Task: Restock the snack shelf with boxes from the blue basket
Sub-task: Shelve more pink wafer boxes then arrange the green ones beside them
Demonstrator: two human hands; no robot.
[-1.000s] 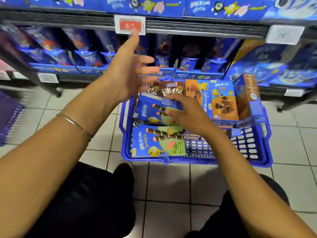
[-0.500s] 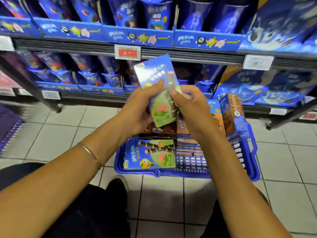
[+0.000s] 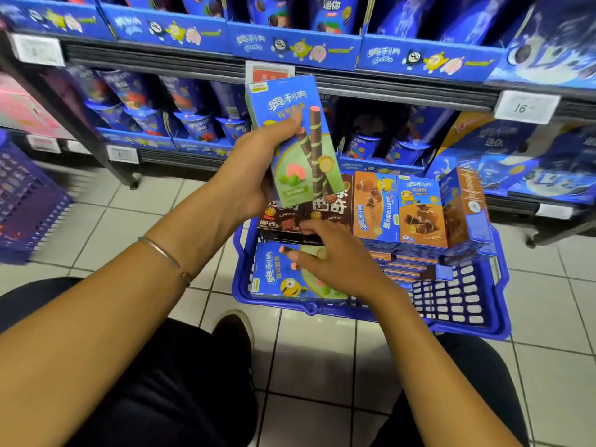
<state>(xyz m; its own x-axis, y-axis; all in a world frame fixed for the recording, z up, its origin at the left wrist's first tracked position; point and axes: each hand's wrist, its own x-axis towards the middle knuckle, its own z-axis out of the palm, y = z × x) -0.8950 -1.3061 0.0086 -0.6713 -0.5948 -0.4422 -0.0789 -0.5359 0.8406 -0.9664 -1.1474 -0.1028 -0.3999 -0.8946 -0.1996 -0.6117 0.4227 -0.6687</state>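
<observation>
Left fingers (image 3: 283, 128) clamp a tall glossy box (image 3: 298, 146) — right fingers (image 3: 304, 257) spread over a flat box (image 3: 274, 279).

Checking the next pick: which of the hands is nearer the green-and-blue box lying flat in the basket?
Right. The right hand reaches over the flat box, fingers on or just above it. The left hand is higher up, gripping a second box upright.

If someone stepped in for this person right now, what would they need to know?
Left hand grips a green-and-blue wafer roll box upright in front of the shelf; not yet shelved.
Right hand is open, fingers over a matching box lying flat in the blue basket.
Orange boxes and brown boxes stand at the basket's far side.
To do: shelve the held box, then the rest.
</observation>
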